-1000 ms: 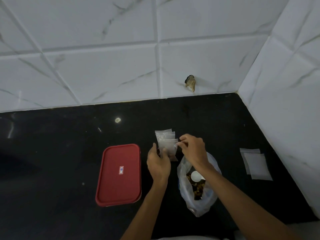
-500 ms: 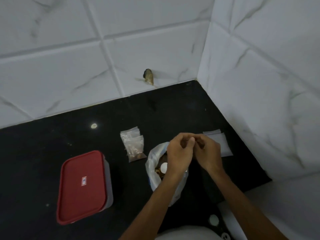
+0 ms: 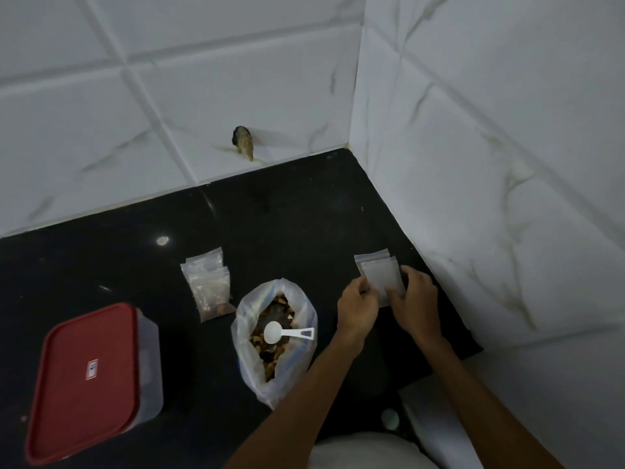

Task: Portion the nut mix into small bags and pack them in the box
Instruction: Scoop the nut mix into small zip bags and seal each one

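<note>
Both busy: my left hand [image 3: 356, 308] and right hand [image 3: 414, 299] are pinching an empty small bag [image 3: 380, 275], 2 o'clock of the nut mix bag [image 3: 244, 316]; filled bags [image 3: 209, 286] sitting at 11.

Home kitchen, by the look; polished black stone counter [image 3: 287, 214] ran into a corner of glossy white marble-veined wall tiles [image 3: 169, 96]; a red-lidded plastic food box [image 3: 84, 377] and an open bag of nut mix [image 3: 270, 367] sat on the counter; light was dim, indoor
</note>
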A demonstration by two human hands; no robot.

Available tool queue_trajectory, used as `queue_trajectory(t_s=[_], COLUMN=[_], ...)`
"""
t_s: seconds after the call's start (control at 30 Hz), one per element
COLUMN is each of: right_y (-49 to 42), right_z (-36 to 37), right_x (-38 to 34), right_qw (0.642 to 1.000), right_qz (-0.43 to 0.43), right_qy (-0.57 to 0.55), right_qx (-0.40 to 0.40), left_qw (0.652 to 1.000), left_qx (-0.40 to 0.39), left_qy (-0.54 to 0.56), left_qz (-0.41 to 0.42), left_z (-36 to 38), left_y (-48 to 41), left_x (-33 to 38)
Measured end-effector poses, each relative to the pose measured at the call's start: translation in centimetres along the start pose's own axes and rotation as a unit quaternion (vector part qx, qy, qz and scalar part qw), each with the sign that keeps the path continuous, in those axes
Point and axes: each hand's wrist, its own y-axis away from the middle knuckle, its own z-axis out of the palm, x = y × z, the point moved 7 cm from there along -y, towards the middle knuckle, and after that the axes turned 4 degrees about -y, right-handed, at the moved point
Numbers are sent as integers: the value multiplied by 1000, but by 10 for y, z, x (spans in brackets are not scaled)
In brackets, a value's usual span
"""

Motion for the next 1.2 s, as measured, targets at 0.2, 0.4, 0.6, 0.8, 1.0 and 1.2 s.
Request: queue_trajectory(t_s=[0.2, 0.4, 0.6, 0.8, 1.0, 1.2], right_y=[-11, -16, -8, 12, 42, 79], right_z=[-1, -6, -1, -35, -58, -10], right_x=[10, 10, 11, -17, -78, -142], right_qw=[998, 993, 992, 988, 958, 959], right_qz=[8, 19, 20, -14, -36, -83], right_qy=[-58, -113, -121, -148, -280, -249], right_qx=[-23, -22, -28, 50, 42, -110], left_qw=[1000, 999, 990, 980, 976, 978], left_qx=[12, 43, 72, 94, 95, 127], left_qy=[-8, -20, -110, -122, -40, -9], left_qz=[5, 22, 45, 129, 191, 162], left_z=[4, 1, -4, -29, -106, -182], left_y=[-8, -9, -7, 7, 44, 79], left_x=[2, 7, 13, 46, 60, 28])
